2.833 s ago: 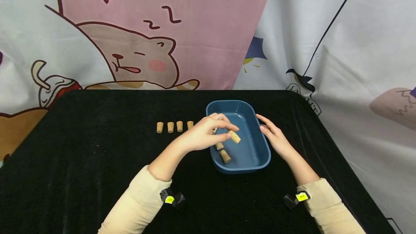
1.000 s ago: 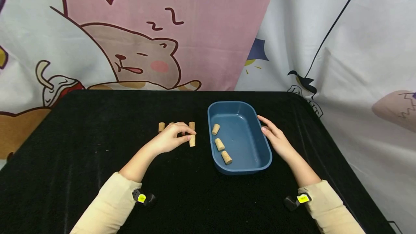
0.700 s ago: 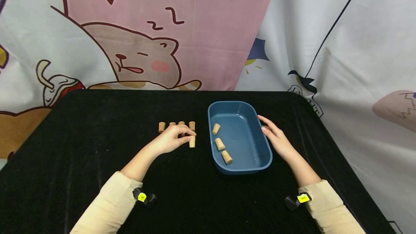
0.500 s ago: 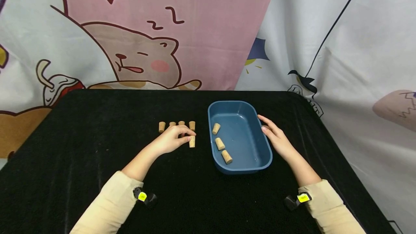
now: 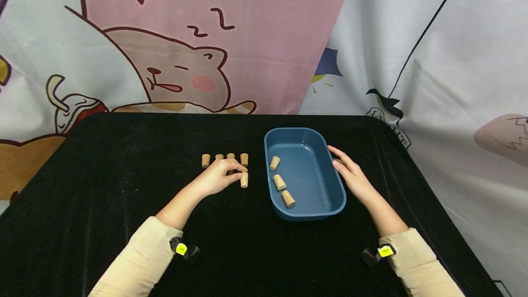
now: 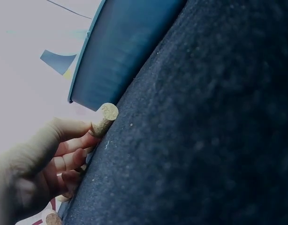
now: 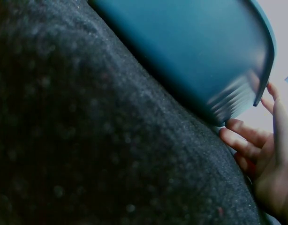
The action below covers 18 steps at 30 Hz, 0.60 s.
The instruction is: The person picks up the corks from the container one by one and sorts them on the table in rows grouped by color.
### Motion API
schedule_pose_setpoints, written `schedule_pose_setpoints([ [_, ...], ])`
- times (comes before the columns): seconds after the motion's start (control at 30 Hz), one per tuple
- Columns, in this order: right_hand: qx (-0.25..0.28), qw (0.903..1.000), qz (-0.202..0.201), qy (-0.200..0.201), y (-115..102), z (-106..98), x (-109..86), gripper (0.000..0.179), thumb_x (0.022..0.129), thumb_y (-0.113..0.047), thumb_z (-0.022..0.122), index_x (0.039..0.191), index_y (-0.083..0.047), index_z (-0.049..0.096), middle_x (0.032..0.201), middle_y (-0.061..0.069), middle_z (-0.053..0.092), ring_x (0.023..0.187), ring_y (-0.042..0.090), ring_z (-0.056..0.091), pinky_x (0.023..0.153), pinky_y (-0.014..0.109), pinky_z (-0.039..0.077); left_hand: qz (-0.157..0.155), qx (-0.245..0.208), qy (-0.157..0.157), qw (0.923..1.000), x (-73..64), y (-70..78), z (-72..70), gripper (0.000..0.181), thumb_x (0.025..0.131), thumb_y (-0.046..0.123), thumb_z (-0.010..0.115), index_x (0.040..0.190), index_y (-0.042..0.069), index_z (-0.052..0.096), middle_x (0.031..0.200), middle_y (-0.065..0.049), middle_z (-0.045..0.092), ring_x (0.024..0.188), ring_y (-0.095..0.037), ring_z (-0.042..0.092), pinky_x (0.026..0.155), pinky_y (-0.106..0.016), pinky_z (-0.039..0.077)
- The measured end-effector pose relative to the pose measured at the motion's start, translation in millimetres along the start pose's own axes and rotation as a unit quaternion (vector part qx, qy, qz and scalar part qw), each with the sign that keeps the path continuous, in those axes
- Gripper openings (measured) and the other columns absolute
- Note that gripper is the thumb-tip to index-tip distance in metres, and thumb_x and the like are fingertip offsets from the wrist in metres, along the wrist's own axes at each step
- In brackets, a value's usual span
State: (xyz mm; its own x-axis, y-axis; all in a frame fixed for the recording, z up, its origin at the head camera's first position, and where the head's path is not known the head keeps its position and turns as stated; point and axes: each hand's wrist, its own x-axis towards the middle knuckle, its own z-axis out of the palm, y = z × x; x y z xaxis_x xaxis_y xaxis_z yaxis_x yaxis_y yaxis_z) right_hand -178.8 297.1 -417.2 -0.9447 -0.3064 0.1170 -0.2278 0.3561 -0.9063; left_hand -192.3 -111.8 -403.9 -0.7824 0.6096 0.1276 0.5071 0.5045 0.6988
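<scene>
My left hand (image 5: 218, 175) pinches a small tapered cork stopper (image 5: 244, 180) between thumb and fingers, down at the black cloth. In the left wrist view that cork (image 6: 105, 118) is at the fingertips, with its round end showing. Just behind it, a row of several corks (image 5: 244, 159) stands, partly covered by the hand. To the right is a blue plastic bin (image 5: 303, 217), with three corks (image 5: 279, 182) lying along its left side. My right hand (image 5: 350, 173) rests its loosely extended fingers against the bin's right side; the right wrist view has them near its lower corner.
Black cloth (image 5: 123, 223) covers the table, whose far edge lies behind the bin. A printed curtain (image 5: 268, 49) with a cartoon bear hangs behind. Bare cloth separates the row of corks from the bin.
My left hand has carried a cork from over the bin leftward to the cloth before the row. Over the last half second it has barely moved. The right hand stays by the bin.
</scene>
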Motion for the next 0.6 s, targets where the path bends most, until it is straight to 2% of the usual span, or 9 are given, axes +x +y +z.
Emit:
schedule_pose_setpoints([
  [0.2, -0.001, 1.0000, 0.002, 0.001, 0, 0, 0.3, 0.050, 0.105, -0.026, 0.036, 0.152, -0.013, 0.025, 0.137, 0.027, 0.044, 0.106, 0.008, 0.056, 0.082, 0.032, 0.050, 0.014, 0.000, 0.018, 0.9997, 0.9, 3.6, -3.8, 0.019, 0.092, 0.010, 0.063, 0.110, 0.005, 0.068, 0.094, 0.003, 0.061, 0.075, -0.012, 0.052, 0.067, -0.031, 0.045],
  [0.4, -0.002, 1.0000, -0.008, 0.001, 0, 1, 0.2, 0.049, 0.105, -0.024, 0.036, 0.151, -0.012, 0.025, 0.137, 0.027, 0.044, 0.106, 0.007, 0.056, 0.082, 0.030, 0.050, 0.031, -0.005, 0.061, 0.9976, 4.3, 15.8, -9.2, 0.023, 0.091, 0.012, 0.065, 0.113, 0.004, 0.067, 0.094, 0.003, 0.061, 0.072, -0.016, 0.054, 0.060, -0.031, 0.047],
  [0.6, 0.000, 1.0000, -0.007, 0.001, 0, 0, -0.2, 0.049, 0.105, -0.024, 0.036, 0.152, -0.012, 0.025, 0.138, 0.027, 0.043, 0.107, 0.006, 0.055, 0.083, 0.030, 0.049, 0.028, 0.012, 0.092, 0.9953, 12.9, 32.0, -12.4, 0.027, 0.090, 0.019, 0.069, 0.115, 0.010, 0.067, 0.095, -0.004, 0.061, 0.081, -0.022, 0.056, 0.067, -0.033, 0.046],
])
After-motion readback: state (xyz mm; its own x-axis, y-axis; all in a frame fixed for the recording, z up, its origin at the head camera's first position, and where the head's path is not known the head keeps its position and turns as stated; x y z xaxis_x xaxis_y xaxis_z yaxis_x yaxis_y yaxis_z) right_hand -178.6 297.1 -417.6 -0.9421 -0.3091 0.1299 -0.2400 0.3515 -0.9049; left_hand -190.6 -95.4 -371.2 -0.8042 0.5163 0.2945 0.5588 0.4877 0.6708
